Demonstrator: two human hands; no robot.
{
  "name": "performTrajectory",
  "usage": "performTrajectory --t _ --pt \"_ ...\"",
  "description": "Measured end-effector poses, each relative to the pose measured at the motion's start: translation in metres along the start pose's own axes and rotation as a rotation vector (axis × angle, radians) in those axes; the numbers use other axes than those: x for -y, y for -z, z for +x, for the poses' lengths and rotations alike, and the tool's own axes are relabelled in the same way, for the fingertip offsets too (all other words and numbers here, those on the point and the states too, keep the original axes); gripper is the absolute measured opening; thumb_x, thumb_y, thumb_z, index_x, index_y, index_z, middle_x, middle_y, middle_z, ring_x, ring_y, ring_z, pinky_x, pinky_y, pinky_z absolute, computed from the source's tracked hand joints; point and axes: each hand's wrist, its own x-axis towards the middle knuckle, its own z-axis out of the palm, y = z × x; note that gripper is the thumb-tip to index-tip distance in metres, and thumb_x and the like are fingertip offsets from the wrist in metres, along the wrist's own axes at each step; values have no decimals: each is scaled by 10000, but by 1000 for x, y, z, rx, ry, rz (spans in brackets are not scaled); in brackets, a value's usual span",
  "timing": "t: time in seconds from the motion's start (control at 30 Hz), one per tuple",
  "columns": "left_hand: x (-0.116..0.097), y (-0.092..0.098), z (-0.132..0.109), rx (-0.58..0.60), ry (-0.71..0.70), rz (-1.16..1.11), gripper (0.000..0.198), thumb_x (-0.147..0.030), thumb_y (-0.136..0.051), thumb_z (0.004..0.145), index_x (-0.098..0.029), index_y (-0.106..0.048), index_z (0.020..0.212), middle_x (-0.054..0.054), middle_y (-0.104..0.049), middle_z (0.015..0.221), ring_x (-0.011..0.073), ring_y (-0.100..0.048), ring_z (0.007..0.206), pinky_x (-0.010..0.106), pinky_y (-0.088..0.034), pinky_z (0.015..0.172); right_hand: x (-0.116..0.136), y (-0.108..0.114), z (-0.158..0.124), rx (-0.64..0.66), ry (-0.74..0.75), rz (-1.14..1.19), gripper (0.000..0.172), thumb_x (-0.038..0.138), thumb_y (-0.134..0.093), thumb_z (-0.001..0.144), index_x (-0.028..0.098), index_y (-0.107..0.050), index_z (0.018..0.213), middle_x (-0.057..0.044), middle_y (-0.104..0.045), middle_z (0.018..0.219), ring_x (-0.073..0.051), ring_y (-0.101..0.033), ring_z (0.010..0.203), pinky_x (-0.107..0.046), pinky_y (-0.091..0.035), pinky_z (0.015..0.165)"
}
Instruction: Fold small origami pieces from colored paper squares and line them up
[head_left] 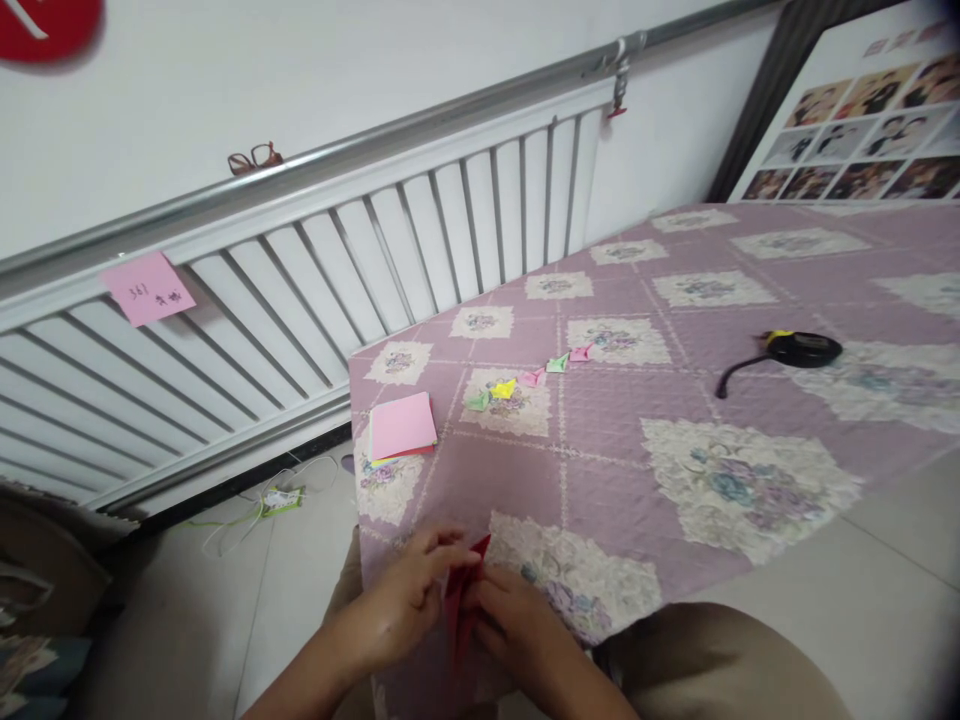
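Note:
A folded sheet of red paper [457, 605] is between my two hands at the near edge of the table, one pointed corner facing up. My left hand [409, 590] pinches its upper left side, thumb and forefinger near the tip. From the right, my right hand [517, 620] grips the same paper with bent fingers; part of the sheet is hidden behind them. Beyond my hands lies a stack of square coloured paper [403, 427], pink on top. A slanting row of several small folded paper pieces, including a yellow one [503, 389], rests farther back.
A black tape measure [804, 349] with a strap lies on the right of the flowered tablecloth [517, 475]. Behind the table runs a white radiator [442, 240] with a pink note [148, 290]. Glasses [255, 158] rest on its pipe. A power strip [283, 500] is on the floor.

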Motion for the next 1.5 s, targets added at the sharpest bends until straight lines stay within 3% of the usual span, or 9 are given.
performTrajectory --t 0.13,0.33,0.5,0.87,1.13,1.33,1.5 --pt "-13 11 7 154 -41 208 474 -28 -425 765 -256 -613 1135 32 -438 1360 208 -445 1205 346 -358 1028 2 3 0 27 -41 -54 202 70 -544 763 210 -641 872 -28 -645 940 -165 -569 902 -261 -400 784" --pt "-11 20 10 204 -59 317 421 9 -477 714 -244 -593 1030 29 -454 1319 190 -483 1141 300 -402 964 2 6 -4 19 -67 -48 166 95 -582 766 221 -644 854 -16 -647 914 -158 -573 885 -258 -393 779" --pt "-9 25 9 238 -56 331 250 -74 -587 764 -233 -583 958 19 -559 1163 177 -532 1056 275 -414 916 2 10 -5 1 -78 -54 168 114 -593 771 236 -650 872 -5 -651 902 -159 -574 879 -259 -382 772" --pt "0 19 7 147 -25 190 98 -114 -587 809 -210 -599 828 -5 -618 914 140 -574 851 217 -401 747 4 24 -7 -14 -159 -57 44 210 -618 792 210 -584 764 -18 -604 886 -162 -542 837 -255 -369 718" --pt "16 -3 6 -32 169 23 103 -77 -552 708 -178 -540 722 -35 -569 733 110 -495 667 204 -352 603 6 22 -5 -55 -277 100 107 255 -538 821 205 -530 726 15 -557 742 -146 -502 713 -257 -338 650" --pt "12 -10 3 -26 187 95 134 -59 -513 705 -182 -535 753 -30 -587 779 119 -512 710 214 -367 641 12 28 -5 -32 -261 177 111 121 -590 678 208 -523 694 35 -565 794 -127 -512 745 -228 -355 669" --pt "-6 -3 1 88 117 248 180 -33 -520 703 -194 -531 781 -20 -589 855 132 -530 789 221 -372 698 17 33 -7 39 -180 245 207 122 -597 683 243 -650 842 11 -604 961 -146 -564 869 -232 -407 746"
